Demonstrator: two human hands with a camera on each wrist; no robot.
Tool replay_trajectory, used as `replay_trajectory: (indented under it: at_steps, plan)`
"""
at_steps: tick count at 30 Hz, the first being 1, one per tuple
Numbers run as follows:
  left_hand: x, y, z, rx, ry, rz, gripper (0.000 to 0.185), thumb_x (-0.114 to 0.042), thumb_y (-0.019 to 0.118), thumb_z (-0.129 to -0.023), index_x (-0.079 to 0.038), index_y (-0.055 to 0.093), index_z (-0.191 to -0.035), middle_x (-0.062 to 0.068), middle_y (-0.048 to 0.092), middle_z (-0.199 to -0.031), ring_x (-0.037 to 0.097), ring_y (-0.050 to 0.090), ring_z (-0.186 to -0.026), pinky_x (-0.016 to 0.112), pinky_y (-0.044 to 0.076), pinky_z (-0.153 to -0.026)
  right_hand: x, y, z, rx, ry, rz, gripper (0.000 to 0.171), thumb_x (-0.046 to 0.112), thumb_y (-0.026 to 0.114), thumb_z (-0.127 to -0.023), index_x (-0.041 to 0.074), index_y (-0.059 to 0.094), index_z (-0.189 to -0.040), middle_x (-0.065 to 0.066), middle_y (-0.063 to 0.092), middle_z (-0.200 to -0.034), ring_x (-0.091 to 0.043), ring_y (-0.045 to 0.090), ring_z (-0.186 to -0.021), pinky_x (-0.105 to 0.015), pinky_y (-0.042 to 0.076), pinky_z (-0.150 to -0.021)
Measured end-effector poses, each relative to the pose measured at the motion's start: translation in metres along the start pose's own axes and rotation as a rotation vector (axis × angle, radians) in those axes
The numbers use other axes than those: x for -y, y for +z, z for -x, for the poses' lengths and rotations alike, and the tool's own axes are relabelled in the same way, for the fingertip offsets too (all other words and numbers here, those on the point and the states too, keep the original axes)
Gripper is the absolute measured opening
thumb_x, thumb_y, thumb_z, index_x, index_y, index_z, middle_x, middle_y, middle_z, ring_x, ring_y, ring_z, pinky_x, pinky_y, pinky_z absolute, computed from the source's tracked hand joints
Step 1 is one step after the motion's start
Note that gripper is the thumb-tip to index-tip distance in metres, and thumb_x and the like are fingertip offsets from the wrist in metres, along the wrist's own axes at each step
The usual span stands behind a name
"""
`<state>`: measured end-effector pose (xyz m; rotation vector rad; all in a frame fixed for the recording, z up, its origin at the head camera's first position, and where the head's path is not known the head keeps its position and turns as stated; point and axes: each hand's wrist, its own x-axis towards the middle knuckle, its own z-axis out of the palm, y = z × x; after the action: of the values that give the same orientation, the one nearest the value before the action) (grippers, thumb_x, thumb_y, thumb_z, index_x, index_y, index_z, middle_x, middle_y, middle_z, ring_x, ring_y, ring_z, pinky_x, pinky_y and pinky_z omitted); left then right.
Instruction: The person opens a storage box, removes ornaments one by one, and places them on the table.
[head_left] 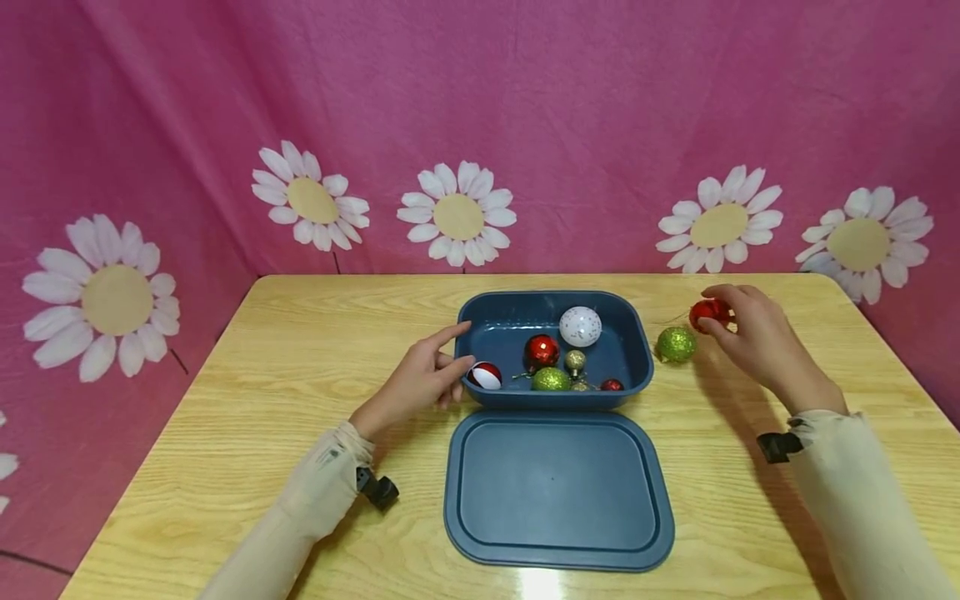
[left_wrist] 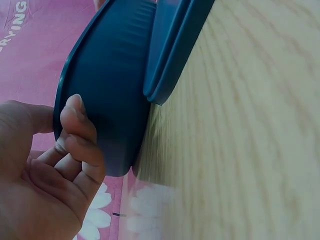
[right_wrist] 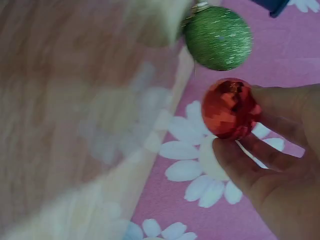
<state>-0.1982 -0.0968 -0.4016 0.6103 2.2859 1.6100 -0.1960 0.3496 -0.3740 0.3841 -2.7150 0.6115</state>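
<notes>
Fingers of my right hand (head_left: 757, 342) are pinching a red bauble (head_left: 708, 313) near the tabletop's (head_left: 300, 350) far right corner, just beside a green bauble (head_left: 677, 343) lying on the wood. I am seeing my left hand (head_left: 420, 379) resting against the left end of the blue tub (head_left: 633, 350), its fingers (left_wrist: 80, 127) loosely curled on the wall, the forefinger stretching over the rim. Inside are lying several baubles, one red-and-white ball (head_left: 485, 376) nearest that hand. The lid (head_left: 557, 487) is lying flat at the near edge.
</notes>
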Motion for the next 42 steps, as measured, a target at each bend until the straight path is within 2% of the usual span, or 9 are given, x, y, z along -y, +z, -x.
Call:
replay_trajectory:
  at_steps: [7,10,15,21,27,35,42]
  plan:
    - [-0.001,-0.001,0.0,-0.003,-0.012,-0.009,0.06,-0.018,0.058,-0.102,-0.01,0.032,-0.155,0.011,0.062,-0.061,0.021,0.054,-0.045,0.028,0.049,-0.047,-0.013,0.004,0.002,0.187,0.043,0.049,0.037,0.004,0.069,-0.09,-0.014,0.056,-0.12,-0.03,0.061,-0.095,-0.038,0.056,-0.081,-0.055,0.047,-0.072]
    - [-0.001,-0.001,0.0,0.0,-0.009,-0.011,0.06,-0.017,0.058,-0.102,-0.009,0.032,-0.155,0.011,0.062,-0.061,0.02,0.054,-0.045,0.027,0.049,-0.047,-0.013,0.0,0.002,0.24,0.061,0.047,0.038,0.007,0.068,-0.092,-0.015,0.056,-0.121,-0.032,0.061,-0.099,-0.042,0.058,-0.086,-0.058,0.048,-0.077]
    - [-0.001,0.0,-0.001,0.008,0.002,0.005,0.06,-0.015,0.058,-0.102,-0.007,0.032,-0.155,0.012,0.062,-0.061,0.02,0.054,-0.045,0.028,0.05,-0.047,-0.011,-0.006,0.001,0.277,0.075,0.043,0.038,0.008,0.067,-0.093,-0.015,0.056,-0.121,-0.034,0.063,-0.105,-0.047,0.061,-0.095,-0.062,0.049,-0.083]
    - [0.0,-0.001,-0.001,0.004,0.002,0.003,0.06,-0.015,0.058,-0.102,-0.008,0.033,-0.155,0.011,0.062,-0.061,0.02,0.054,-0.045,0.028,0.05,-0.048,-0.007,-0.013,0.002,0.267,0.074,0.053,0.038,0.013,0.064,-0.096,-0.012,0.057,-0.124,-0.036,0.061,-0.112,-0.051,0.059,-0.1,-0.064,0.047,-0.084]
    - [0.002,-0.001,-0.001,0.008,0.018,-0.002,0.06,-0.016,0.058,-0.102,-0.007,0.032,-0.155,0.01,0.063,-0.061,0.02,0.055,-0.046,0.029,0.051,-0.048,0.005,-0.023,0.002,0.18,0.022,0.071,0.035,0.011,0.065,-0.095,-0.009,0.058,-0.123,-0.035,0.061,-0.116,-0.05,0.058,-0.102,-0.063,0.047,-0.081]
    - [0.004,-0.002,-0.002,0.008,0.003,0.031,0.06,-0.017,0.059,-0.101,-0.01,0.034,-0.155,0.013,0.062,-0.062,0.019,0.055,-0.047,0.027,0.049,-0.048,0.048,-0.022,-0.002,0.088,-0.067,0.048,0.033,0.006,0.069,-0.092,-0.007,0.062,-0.121,-0.03,0.063,-0.116,-0.043,0.06,-0.099,-0.059,0.049,-0.08]
    - [0.003,-0.001,-0.001,0.007,0.023,0.046,0.059,-0.018,0.059,-0.101,-0.011,0.034,-0.155,0.017,0.064,-0.065,0.024,0.059,-0.05,0.029,0.051,-0.049,0.085,-0.014,-0.008,0.107,-0.15,-0.006,0.032,0.008,0.069,-0.093,-0.004,0.063,-0.122,-0.025,0.063,-0.12,-0.039,0.058,-0.105,-0.055,0.05,-0.081]
